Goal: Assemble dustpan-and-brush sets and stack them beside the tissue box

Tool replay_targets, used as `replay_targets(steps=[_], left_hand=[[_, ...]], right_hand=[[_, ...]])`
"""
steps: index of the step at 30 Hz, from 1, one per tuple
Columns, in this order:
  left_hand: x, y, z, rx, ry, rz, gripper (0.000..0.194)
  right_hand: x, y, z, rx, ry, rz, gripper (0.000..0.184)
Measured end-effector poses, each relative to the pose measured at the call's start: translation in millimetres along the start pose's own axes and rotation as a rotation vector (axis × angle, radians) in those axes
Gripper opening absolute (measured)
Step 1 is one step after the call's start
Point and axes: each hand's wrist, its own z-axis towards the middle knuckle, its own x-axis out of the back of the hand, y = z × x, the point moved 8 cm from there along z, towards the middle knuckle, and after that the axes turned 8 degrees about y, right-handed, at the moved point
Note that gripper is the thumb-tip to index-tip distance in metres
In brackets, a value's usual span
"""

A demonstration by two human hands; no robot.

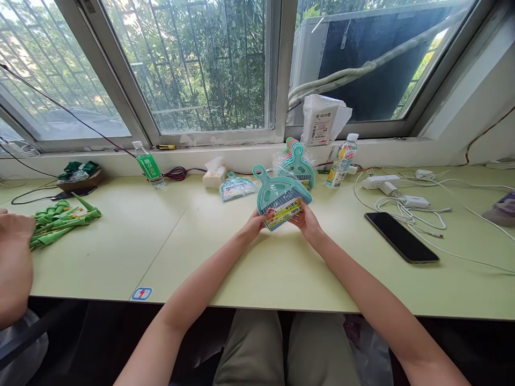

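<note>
Both my hands hold a packaged teal mini dustpan and brush set (277, 194) above the pale green desk (249, 268). My left hand (254, 224) grips the lower left corner of the pack, near its yellow label. My right hand (306, 220) pinches the lower right corner. The pan's handle points up and away from me. A second packaged set (237, 187) lies flat just behind to the left, and a stack of several more sets (296, 163) leans by the window sill.
A black phone (400, 237) lies right, beside white chargers and cables (402, 201). Two drink bottles (341, 160) (148, 165), a tissue box (214, 174) and a white bag (322, 120) line the sill. Green cone parts (60, 222) lie left, near another person's arm (14, 262).
</note>
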Motion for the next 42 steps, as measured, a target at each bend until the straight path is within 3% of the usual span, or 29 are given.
replay_targets(steps=[10,17,26,42], left_hand=[[-5.2,3,-3,-0.036,-0.034,0.05,0.054],[2.0,12,-2,-0.065,-0.003,0.022,0.051],[-1.3,9,-3,-0.054,-0.041,0.085,0.054],[-3.0,12,-7,-0.064,-0.042,0.107,0.056]], right_hand=[[2,-5,6,0.032,-0.025,-0.013,0.031],[-16,-11,-7,0.074,-0.251,-0.08,0.023],[-8,-8,-2,0.123,-0.156,-0.081,0.022],[-9,-7,-5,0.1,-0.16,-0.031,0.018]])
